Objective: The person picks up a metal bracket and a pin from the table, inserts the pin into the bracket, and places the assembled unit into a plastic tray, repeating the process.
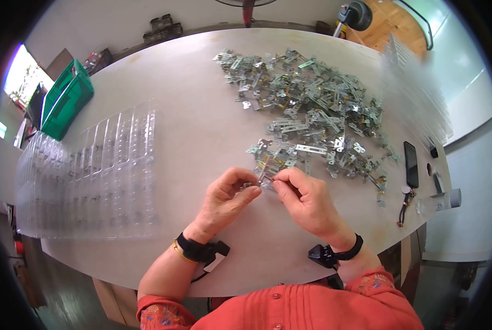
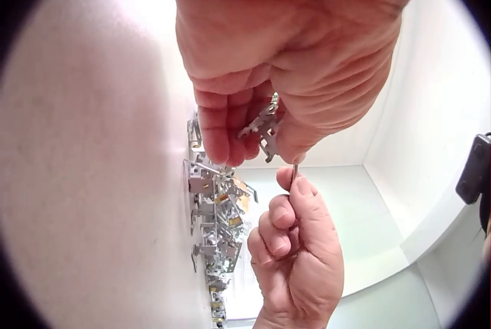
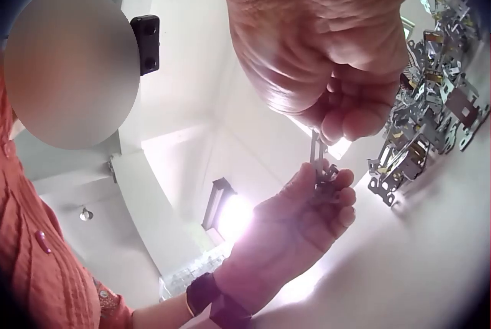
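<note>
In the head view both hands meet at the near edge of a pile of small metal parts. My left hand holds a small silvery metal bracket between thumb and fingers; its cut-outs and bent tabs show in the left wrist view. Just across from it, my right hand pinches the upper end of a thin slotted metal strip with thumb and fingertips. The strip's lower end runs into the left hand's grip beside the bracket. I cannot tell whether strip and bracket are one piece.
Clear plastic compartment trays lie at the left of the white table, with more stacked trays at the right. A green crate stands at the far left. A phone and a wristwatch lie near the right edge.
</note>
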A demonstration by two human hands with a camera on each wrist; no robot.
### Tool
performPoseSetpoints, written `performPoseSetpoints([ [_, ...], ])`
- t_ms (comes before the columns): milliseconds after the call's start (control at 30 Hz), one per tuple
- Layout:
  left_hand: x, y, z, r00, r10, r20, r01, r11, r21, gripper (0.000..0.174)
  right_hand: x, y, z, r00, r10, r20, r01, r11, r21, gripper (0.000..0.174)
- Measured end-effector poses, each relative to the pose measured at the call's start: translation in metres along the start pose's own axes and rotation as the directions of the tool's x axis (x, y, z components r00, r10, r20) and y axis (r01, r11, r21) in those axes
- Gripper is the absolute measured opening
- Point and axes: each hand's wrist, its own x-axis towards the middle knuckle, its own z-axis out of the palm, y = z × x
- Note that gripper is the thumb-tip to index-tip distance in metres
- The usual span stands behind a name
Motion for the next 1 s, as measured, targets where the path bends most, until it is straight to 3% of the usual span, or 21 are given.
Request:
performPoseSetpoints([
  [267,0.000,-0.007,0.000,0.996,0.090,0.017,-0.092,0.988,0.128,0.023,-0.001,0.001,0.007,0.993,-0.051,0.102,0.056,0.997,-0.046,0.006],
  [333,0.002,-0.009,0.001,0.994,0.106,-0.012,-0.104,0.988,0.111,0.023,-0.001,-0.006,0.003,0.994,0.069,0.080,-0.064,0.996,-0.069,0.005],
  [400,0.002,-0.009,0.002,0.995,0.092,0.026,-0.093,0.993,0.066,0.022,-0.001,-0.005,0.003,0.992,0.074,0.106,-0.068,0.996,-0.058,0.005],
  [533,0.003,-0.008,0.000,0.996,0.087,0.032,-0.091,0.985,0.144,0.022,-0.001,-0.002,0.004,0.985,0.130,0.114,-0.126,0.991,-0.044,0.006],
  [700,0.007,-0.017,0.000,0.984,0.156,-0.088,-0.146,0.983,0.108,0.015,-0.002,-0.005,0.002,0.984,0.143,0.102,-0.136,0.989,-0.065,0.007],
  [767,0.006,-0.003,-0.002,0.985,-0.022,-0.171,0.005,0.995,-0.097,0.014,-0.001,-0.004,0.003,0.979,0.179,0.093,-0.179,0.984,-0.014,0.007],
  [867,0.008,-0.004,-0.006,0.956,-0.133,-0.260,0.093,0.983,-0.159,0.017,-0.001,0.008,0.006,0.964,0.207,0.167,-0.221,0.973,0.069,0.010],
  [900,0.009,-0.003,-0.008,0.964,-0.148,-0.223,0.111,0.979,-0.170,0.017,-0.002,0.011,0.007,0.962,0.236,0.139,-0.246,0.967,0.060,0.010],
  [967,0.009,0.001,-0.013,0.934,-0.196,-0.300,0.147,0.973,-0.178,0.020,-0.001,0.013,0.011,0.932,0.245,0.268,-0.295,0.941,0.165,0.012],
  [1000,0.009,0.003,-0.014,0.942,-0.205,-0.267,0.161,0.971,-0.177,0.020,-0.002,0.012,0.010,0.934,0.265,0.239,-0.309,0.937,0.166,0.012],
])
